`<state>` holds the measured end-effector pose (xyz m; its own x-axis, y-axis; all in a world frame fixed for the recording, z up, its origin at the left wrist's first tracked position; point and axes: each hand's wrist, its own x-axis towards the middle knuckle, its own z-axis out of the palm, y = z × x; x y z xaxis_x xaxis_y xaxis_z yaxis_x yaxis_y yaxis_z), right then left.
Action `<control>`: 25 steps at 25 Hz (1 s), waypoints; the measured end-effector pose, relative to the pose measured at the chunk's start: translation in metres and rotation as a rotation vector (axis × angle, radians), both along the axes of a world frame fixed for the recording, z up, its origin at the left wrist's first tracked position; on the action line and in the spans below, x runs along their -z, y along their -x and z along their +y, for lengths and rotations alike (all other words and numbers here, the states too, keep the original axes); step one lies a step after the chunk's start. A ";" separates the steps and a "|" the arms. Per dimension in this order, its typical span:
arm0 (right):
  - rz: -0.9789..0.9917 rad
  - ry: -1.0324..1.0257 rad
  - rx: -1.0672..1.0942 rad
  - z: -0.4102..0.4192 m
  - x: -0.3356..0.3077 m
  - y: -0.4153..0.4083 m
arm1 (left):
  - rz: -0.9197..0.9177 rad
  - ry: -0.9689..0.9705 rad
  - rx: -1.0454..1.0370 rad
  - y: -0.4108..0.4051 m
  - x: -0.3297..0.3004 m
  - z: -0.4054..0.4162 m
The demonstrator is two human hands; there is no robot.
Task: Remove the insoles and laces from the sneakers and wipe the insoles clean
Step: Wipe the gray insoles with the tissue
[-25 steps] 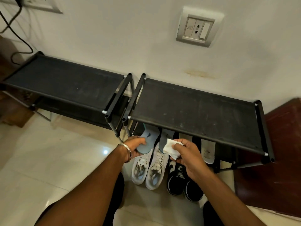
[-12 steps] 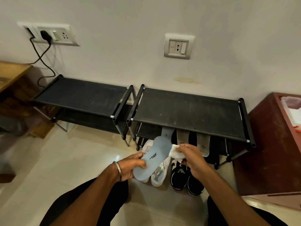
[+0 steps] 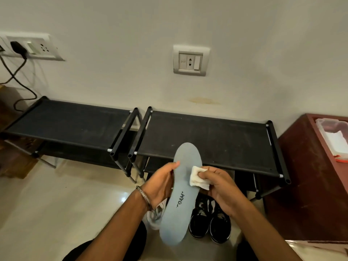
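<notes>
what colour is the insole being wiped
Pale blue-grey insole with dark lettering, seen in the head view.

One head-worn view looks forward and down, close over the hands, toward the wall (image 3: 131, 25).

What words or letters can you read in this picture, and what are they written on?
"OAM+" on the grey insole; a letter before it is cut off and unclear.
Bracelet on the left wrist: engraved marks, too small to read.
Middle wall switch plate: a small mark on its left button, too blurred to read.
Nothing else carries readable text.
</notes>
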<state>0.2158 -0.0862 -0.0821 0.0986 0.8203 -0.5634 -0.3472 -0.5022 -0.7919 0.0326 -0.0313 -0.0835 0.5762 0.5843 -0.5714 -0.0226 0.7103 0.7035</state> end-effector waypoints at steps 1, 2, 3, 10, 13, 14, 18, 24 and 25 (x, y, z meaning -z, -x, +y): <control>0.008 -0.003 -0.037 0.002 -0.001 0.001 | -0.038 0.066 -0.036 -0.009 0.000 0.007; 0.022 0.004 -0.051 0.004 -0.001 0.003 | -0.088 0.134 -0.049 -0.017 -0.002 0.012; 0.038 0.018 -0.034 0.009 0.000 0.003 | -0.133 0.187 -0.058 -0.025 0.001 0.018; -0.479 -0.289 0.487 0.045 -0.008 -0.035 | -0.094 0.076 -0.118 -0.050 0.003 0.047; -0.741 -0.543 0.430 0.056 -0.004 -0.034 | -0.177 0.092 -0.037 -0.062 0.001 0.045; -0.799 -0.590 0.380 0.058 0.001 -0.031 | -0.199 0.108 -0.031 -0.066 -0.002 0.044; -0.992 -0.704 0.085 0.057 0.018 -0.021 | -0.294 0.248 -0.004 -0.067 -0.009 0.046; -1.017 -0.724 -0.012 0.060 0.015 -0.010 | -0.279 0.260 -0.036 -0.056 -0.003 0.054; -1.043 -0.690 0.040 0.063 0.018 -0.015 | -0.230 0.255 -0.035 -0.055 -0.002 0.054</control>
<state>0.2306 -0.0231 -0.1002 0.2708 0.8991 0.3440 0.5976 0.1232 -0.7923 0.0881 0.0226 -0.0816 0.6888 0.4610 -0.5594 -0.1876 0.8588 0.4767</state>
